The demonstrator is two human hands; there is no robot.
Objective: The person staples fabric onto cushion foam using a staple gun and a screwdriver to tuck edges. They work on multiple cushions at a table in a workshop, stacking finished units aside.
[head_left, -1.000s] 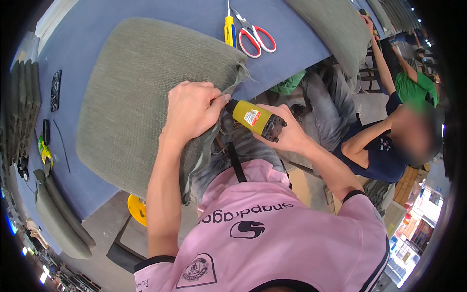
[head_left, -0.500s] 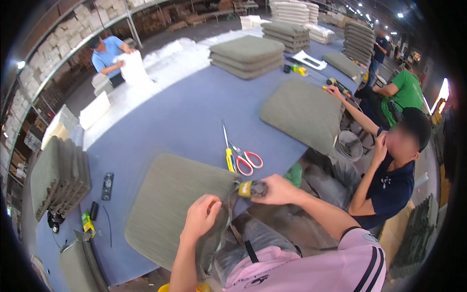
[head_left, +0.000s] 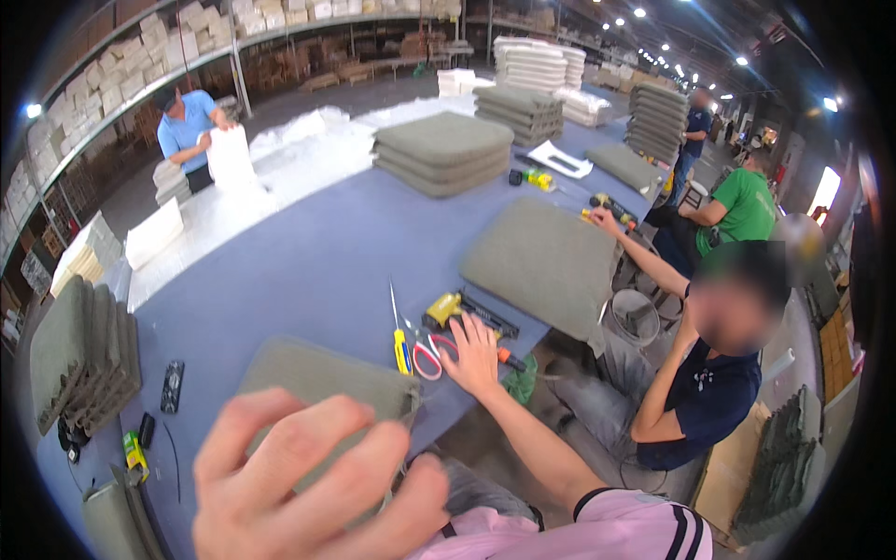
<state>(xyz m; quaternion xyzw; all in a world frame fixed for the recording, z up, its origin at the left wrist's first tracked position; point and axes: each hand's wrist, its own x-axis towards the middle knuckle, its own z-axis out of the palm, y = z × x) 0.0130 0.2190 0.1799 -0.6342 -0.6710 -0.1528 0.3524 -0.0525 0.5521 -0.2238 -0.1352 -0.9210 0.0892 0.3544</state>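
Close to the camera, my left hand (head_left: pixel 322 476) is raised with its bent fingers apart, and nothing shows in it. Behind it lies a grey-green seat cushion (head_left: pixel 322 369), partly covered by the hand. Farther right, my right hand (head_left: pixel 474 357) rests with fingers stretched out at the yellow and black staple gun (head_left: pixel 446 311), which lies on the blue table. An orange fitting (head_left: pixel 510 358) shows beside that hand. Red-handled scissors (head_left: pixel 427 362) lie partly under its fingers. Just left of them is a screwdriver (head_left: pixel 401 350) with a yellow handle.
A co-worker sits at the right by another cushion (head_left: pixel 532 261), one hand at a tool. Stacked cushions (head_left: pixel 443 149) stand at the far side and more (head_left: pixel 89 355) at the left. A black remote-like object (head_left: pixel 172 386) lies on the blue table (head_left: pixel 280 271).
The staple gun has gone from my right hand onto the table, and that hand's fingers are now spread. My left hand has risen from the cushion toward the camera. The view has shifted.
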